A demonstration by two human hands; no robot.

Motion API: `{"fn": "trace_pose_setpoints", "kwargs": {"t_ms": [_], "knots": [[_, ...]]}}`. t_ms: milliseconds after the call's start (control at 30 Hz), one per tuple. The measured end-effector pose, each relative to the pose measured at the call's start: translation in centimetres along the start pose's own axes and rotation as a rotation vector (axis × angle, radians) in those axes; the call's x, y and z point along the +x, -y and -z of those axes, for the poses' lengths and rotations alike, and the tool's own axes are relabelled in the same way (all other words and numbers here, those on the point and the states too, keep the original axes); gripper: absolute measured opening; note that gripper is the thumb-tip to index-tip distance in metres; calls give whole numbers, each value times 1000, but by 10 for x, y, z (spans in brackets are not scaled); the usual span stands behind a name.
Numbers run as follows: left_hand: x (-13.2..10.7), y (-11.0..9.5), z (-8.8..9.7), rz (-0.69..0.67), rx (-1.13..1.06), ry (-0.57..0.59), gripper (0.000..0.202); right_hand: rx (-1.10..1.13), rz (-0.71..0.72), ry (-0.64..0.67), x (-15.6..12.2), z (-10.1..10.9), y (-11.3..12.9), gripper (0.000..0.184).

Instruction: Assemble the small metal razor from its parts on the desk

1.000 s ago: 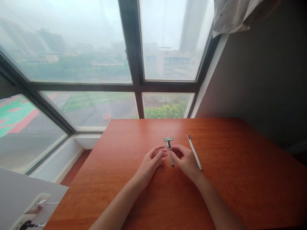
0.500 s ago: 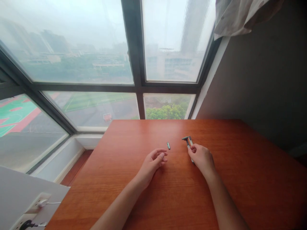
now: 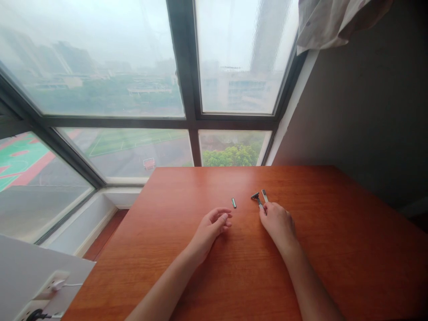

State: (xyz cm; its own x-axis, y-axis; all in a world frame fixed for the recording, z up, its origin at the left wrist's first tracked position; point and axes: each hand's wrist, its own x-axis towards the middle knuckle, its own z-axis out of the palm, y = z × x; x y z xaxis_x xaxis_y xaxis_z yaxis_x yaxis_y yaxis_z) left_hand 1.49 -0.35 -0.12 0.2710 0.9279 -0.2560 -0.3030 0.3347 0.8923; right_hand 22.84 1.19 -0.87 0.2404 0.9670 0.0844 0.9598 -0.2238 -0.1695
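My left hand hovers over or rests on the table with loosely curled fingers apart and nothing in them. Just beyond its fingertips lies a small dark razor cartridge. My right hand is closed around the handle of a razor, whose head points away and to the left. Beside that razor, a second slim light-grey handle with a dark tip sticks out past my right fingers. Its near end is hidden by the hand, so I cannot tell whether the hand touches it.
The reddish-brown wooden table reaches to the window frame. A dark wall and a bit of curtain are at the right. Wall sockets with plugs sit low at the left.
The razor in my right hand has turned, its head now tilted differently and apart from the other handle. My left hand is nearly still.
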Motion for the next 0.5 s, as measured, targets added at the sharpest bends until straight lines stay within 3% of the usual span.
{"fn": "trace_pose_setpoints", "kwargs": {"t_ms": [500], "knots": [[2, 1, 3, 16, 11, 23, 37, -114, -34, -42, -4, 1, 7, 19]]}}
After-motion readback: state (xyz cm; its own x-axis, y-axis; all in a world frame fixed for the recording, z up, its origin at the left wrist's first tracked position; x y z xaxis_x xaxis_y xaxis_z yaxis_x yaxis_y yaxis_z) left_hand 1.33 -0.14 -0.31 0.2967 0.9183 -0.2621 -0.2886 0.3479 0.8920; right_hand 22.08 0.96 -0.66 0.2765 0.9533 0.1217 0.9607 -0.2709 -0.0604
